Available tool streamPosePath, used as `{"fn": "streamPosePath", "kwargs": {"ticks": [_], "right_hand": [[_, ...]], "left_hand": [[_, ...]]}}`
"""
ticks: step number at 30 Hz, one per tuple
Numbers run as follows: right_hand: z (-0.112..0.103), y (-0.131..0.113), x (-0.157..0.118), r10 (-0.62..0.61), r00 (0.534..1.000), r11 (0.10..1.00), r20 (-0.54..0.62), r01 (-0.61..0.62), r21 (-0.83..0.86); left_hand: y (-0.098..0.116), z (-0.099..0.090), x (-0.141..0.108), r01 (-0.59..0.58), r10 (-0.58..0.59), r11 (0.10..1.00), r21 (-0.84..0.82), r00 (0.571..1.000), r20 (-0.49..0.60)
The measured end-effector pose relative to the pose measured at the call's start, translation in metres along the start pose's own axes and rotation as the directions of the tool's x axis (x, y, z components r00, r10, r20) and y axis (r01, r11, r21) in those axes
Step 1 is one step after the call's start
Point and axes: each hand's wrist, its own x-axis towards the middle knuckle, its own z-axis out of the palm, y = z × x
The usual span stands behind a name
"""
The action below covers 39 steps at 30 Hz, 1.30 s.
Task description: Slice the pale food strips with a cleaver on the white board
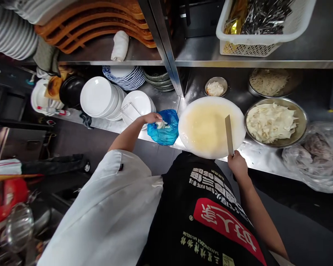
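Observation:
My right hand [237, 164] is closed round the handle of a cleaver [229, 135], whose blade lies over the right part of a round, yellowed white cutting board [208, 125]. At the board's left, my left hand [153, 118] reaches over a blue plastic bag [166, 136] with pale pieces [162, 125] in it. The fingers of that hand are too small and blurred to show whether they grip any of the pieces. Right of the board stands a steel bowl heaped with pale slices [272, 122].
Behind the board are a small bowl of chopped white food [215, 88] and a bowl of shreds [269, 81]. Stacked white plates [96, 96] stand at the left. A filled clear bag [319, 151] lies at the right. A shelf edge [255, 64] runs above, holding a white basket [249, 48].

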Motion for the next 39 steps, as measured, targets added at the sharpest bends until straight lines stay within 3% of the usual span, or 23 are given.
{"fn": "streamPosePath", "kwargs": {"ticks": [3,5,9,17,23,27,29,31,35,39], "right_hand": [[0.001,0.001,0.002,-0.002,1.0,1.0,0.0,0.002,0.004],[0.002,0.001,0.002,-0.007,1.0,1.0,0.001,0.007,0.009],[0.002,0.0,0.002,0.0,1.0,1.0,-0.001,0.0,0.011],[-0.005,-0.005,0.002,0.004,1.0,0.999,-0.003,-0.004,0.049],[-0.004,0.001,0.003,-0.01,0.999,0.994,-0.039,0.014,0.112],[-0.001,0.01,0.006,-0.014,0.996,0.981,-0.086,0.031,0.194],[-0.001,0.018,0.004,-0.02,0.996,0.967,-0.088,0.042,0.251],[-0.001,0.029,-0.001,-0.027,0.997,0.955,-0.077,0.049,0.291],[-0.013,0.053,-0.019,-0.086,0.993,0.97,-0.078,0.101,0.22],[-0.039,0.056,-0.024,-0.173,0.983,0.985,-0.057,0.174,0.012]], "left_hand": [[0.005,-0.022,0.007,0.028,-0.027,0.99,-0.137,1.0,0.004],[0.017,-0.029,0.005,-0.019,0.009,0.974,-0.224,0.999,-0.048],[0.064,-0.024,0.003,-0.146,0.112,0.931,-0.336,0.986,-0.12],[0.178,0.033,0.041,-0.217,0.18,0.854,-0.472,0.976,-0.123],[0.229,0.085,0.071,-0.233,0.183,0.838,-0.494,0.972,-0.148],[0.225,0.126,0.088,-0.301,0.263,0.884,-0.358,0.953,-0.152],[0.209,0.154,0.095,-0.281,0.263,0.924,-0.259,0.959,-0.102],[0.188,0.185,0.099,-0.204,0.19,0.957,-0.206,0.978,-0.084],[0.147,0.235,0.096,-0.079,0.048,0.957,-0.281,0.992,-0.115],[0.125,0.258,0.086,-0.008,-0.056,0.906,-0.423,0.989,-0.137]]}}
